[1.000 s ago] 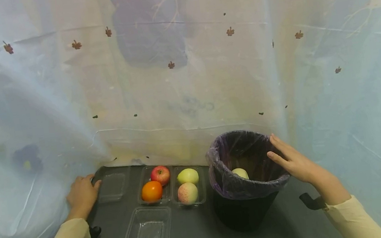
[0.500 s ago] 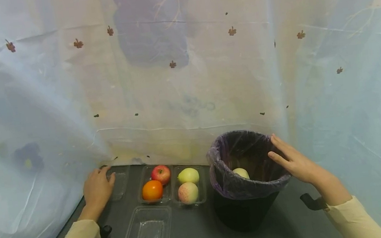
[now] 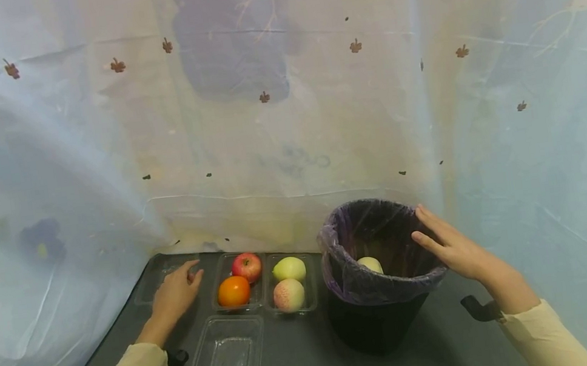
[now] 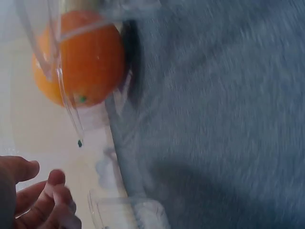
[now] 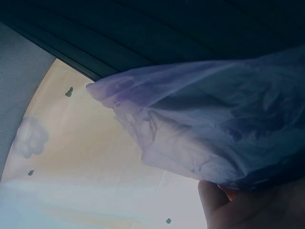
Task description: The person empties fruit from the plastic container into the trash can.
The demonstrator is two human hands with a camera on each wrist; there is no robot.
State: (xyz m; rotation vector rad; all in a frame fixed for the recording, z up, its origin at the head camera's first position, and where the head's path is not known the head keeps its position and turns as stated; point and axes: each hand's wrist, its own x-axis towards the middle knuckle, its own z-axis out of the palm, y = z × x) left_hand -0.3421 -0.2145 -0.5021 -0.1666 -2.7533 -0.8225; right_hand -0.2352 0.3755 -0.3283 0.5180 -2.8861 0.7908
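Bin (image 3: 375,322) — R hand (image 3: 458,251), fingers straight, on its liner (image 3: 394,286); L hand (image 3: 176,292) loosely bent — nr orange fruit (image 3: 233,291).

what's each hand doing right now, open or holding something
Left hand: open, holding nothing.
Right hand: open, resting against the rim of the bin.

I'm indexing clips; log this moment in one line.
left hand: empty, near orange | right hand: touching bin liner | bin: pale fruit inside
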